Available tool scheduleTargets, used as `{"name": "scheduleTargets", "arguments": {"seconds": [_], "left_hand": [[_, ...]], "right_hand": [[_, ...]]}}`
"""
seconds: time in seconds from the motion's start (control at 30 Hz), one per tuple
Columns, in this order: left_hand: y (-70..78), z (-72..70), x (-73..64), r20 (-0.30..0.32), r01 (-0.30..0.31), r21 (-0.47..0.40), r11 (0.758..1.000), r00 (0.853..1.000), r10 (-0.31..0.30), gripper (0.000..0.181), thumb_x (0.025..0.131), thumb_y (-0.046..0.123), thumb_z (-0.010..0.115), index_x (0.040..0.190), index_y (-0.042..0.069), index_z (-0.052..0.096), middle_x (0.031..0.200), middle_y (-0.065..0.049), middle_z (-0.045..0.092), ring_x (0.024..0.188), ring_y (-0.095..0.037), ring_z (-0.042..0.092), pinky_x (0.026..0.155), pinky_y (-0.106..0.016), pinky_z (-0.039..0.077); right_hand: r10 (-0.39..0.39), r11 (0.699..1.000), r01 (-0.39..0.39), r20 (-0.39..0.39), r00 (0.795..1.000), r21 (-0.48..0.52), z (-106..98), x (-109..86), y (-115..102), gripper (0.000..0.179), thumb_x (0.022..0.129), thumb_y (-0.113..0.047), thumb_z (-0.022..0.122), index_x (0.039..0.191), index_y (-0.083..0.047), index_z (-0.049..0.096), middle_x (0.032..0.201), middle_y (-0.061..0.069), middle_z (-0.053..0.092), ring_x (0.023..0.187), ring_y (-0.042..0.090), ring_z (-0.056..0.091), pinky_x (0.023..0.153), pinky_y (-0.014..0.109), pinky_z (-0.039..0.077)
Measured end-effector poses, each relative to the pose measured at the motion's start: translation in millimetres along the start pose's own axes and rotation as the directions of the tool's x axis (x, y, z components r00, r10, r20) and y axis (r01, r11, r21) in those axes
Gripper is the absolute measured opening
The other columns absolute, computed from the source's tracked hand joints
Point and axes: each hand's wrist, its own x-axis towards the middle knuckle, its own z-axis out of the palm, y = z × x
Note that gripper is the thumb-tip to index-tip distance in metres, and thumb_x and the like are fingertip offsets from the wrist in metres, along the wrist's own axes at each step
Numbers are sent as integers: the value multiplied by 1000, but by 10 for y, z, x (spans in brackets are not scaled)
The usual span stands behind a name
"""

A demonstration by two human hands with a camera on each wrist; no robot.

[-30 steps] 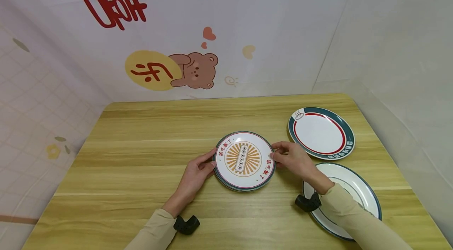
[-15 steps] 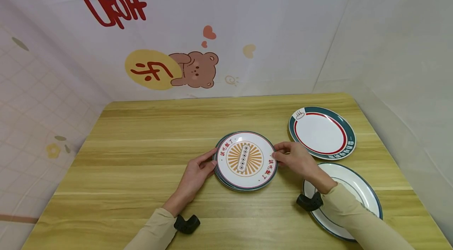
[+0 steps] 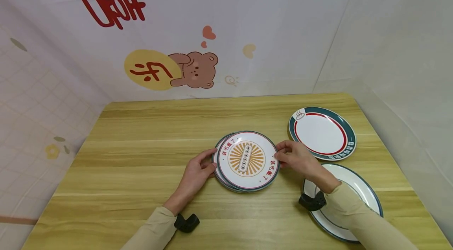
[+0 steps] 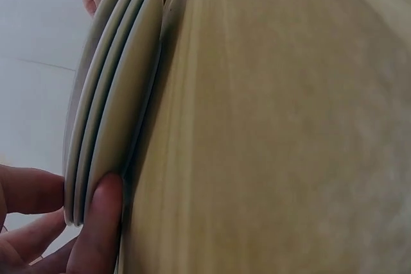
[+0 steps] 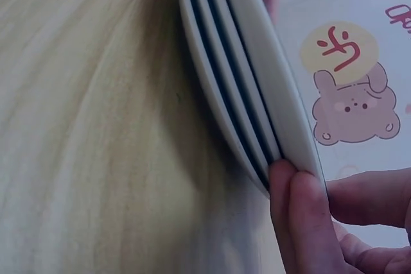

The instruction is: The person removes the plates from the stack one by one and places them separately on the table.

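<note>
Two hands had the plates between them near the middle of the table (image 3: 141, 187), and the top plate (image 3: 246, 159) had just slipped to the right. Half a second earlier it covered more of what lay beneath; now a wider crescent of the lower plates (image 4: 131, 94) showed along its left side. Those had hardly moved, so the top plate seemed to have been drawn across them rather than everything being carried along together.

The right hand (image 3: 299, 161) pinched the top plate at its right edge, thumb above and fingertips below the rim; two of those fingers lay together in the right wrist view. The left hand (image 3: 192, 171) was clamped on the left edge of the lower plates, one digit pressed beneath the bottom one and another meeting the rims from above. Whether the lowest plate rested fully on the table or was raised a little, I could not tell.

The shift probably meant that the top plate was being parted from the others, with the left hand as anchor. It was not yet free: most of its width overlapped the lower plates. To the far right lay a green-rimmed plate (image 3: 320, 134), and to the near right a blue-rimmed plate (image 3: 357, 183), the latter partly hidden by the right forearm (image 3: 357, 216).
</note>
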Motion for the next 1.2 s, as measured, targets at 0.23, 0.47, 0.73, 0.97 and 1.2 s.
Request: {"name": "scheduleTargets", "arguments": {"seconds": [0.23,0.47,0.73,0.97,1.2], "left_hand": [[8,-8,26,-38,18,73,997,999,-16,46,87,-3,62,131,10,60,103,-16,69,85,-21,68,67,-31,59],[32,-45,58,-55,35,185,982,998,-25,47,82,-1,62,127,14,63,101,-9,70,81,-16,67,64,-26,56],[18,-113,69,-31,23,187,982,999,-17,49,80,-7,59,125,9,64,103,-11,68,80,-17,65,60,-26,55],[25,-182,47,-17,56,196,979,998,-54,48,79,-5,62,124,12,65,91,-8,70,77,-18,64,61,-29,56],[65,-228,36,26,43,225,973,998,-50,48,78,-8,61,122,10,66,85,-10,70,74,-18,64,60,-30,55]], "right_hand": [[14,999,-15,10,1000,52,-26,-12,-4,32,91,-8,66,116,8,54,97,16,63,76,19,63,67,30,59],[12,998,-11,-7,1000,54,-94,-29,-35,35,92,-10,65,118,9,54,96,17,64,76,20,62,67,29,58],[15,997,-12,-43,999,74,-198,-1,-72,37,93,-11,64,121,10,53,102,20,62,79,20,64,72,33,59],[-2,997,6,-57,998,77,-306,127,-157,38,95,-12,61,123,12,51,110,23,60,82,17,65,76,32,58],[5,997,3,-107,994,75,-417,315,-232,38,96,-12,59,126,9,51,112,23,59,85,17,65,84,39,56]]}}
